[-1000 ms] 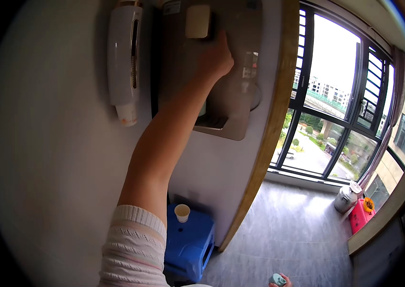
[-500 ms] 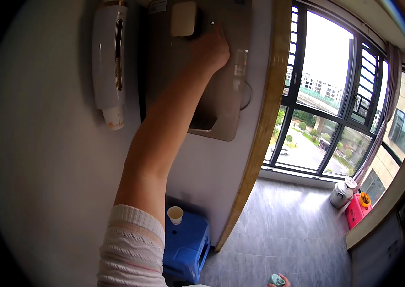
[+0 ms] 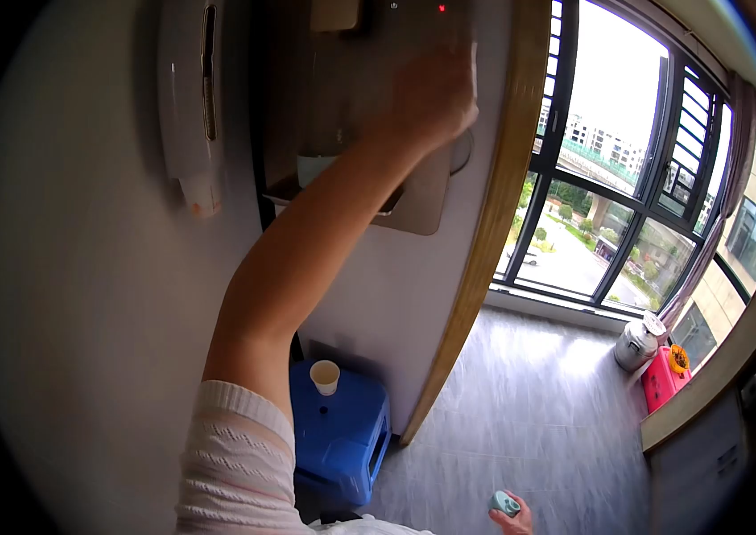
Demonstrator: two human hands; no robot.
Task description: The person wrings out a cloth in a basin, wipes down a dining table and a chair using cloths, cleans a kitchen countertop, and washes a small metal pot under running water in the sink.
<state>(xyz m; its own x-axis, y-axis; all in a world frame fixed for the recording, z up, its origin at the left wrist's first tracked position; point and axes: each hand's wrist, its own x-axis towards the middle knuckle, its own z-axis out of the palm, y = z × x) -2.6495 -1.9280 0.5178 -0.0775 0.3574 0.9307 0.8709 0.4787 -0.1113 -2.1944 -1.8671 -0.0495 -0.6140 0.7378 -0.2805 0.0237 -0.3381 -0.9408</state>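
Note:
My left hand is raised in front of a brownish wall-mounted water dispenser, near its right edge. It is blurred, and the fingers cannot be made out clearly. In the dispenser's recess, partly behind my forearm, stands a pale container, its upper part hard to see. A small red light glows on the panel above my hand. Low in the view, my right hand is closed around a light green bottle lid.
A blue stool against the wall carries a paper cup. Left of the dispenser hangs a white cup holder. By the window stand a metal canister and a pink box. A wooden edge borders the wall.
My left hand has moved right and slightly down across the panel. A red light now shows, and the pale container has come into view. My right hand with the lid has risen further into view.

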